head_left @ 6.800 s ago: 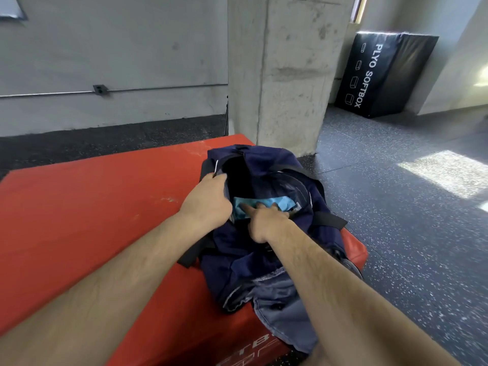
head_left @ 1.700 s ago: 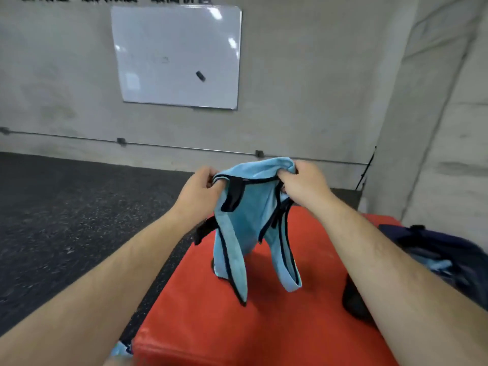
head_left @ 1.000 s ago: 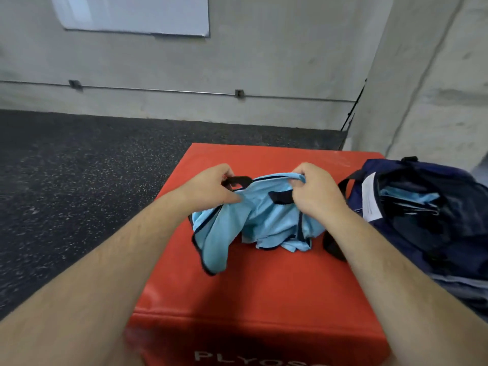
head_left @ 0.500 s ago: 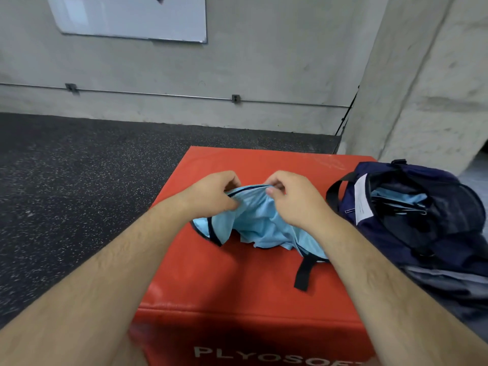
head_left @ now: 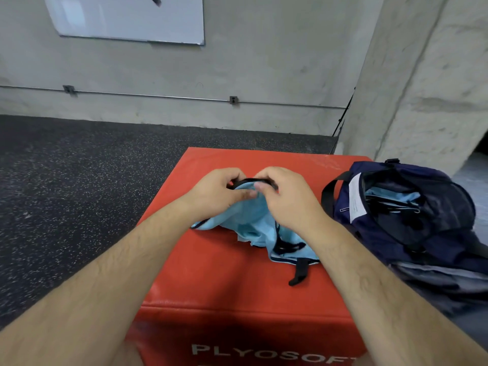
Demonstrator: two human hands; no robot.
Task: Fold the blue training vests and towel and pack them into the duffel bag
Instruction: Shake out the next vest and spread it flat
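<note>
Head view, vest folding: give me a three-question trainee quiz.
1. True or false: the held vest lies partly on the red box.
2. What grips the vest's black edge? A) left hand and right hand together B) one hand only C) neither hand
3. Fill in: the open bag sits to the ___ of the vest.
Key: 1 true; 2 A; 3 right.

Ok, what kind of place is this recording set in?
Most likely a gym or training room: a red plyo soft box printed PLYOSOFT, speckled black rubber flooring, and a whiteboard on the bare concrete wall.
</note>
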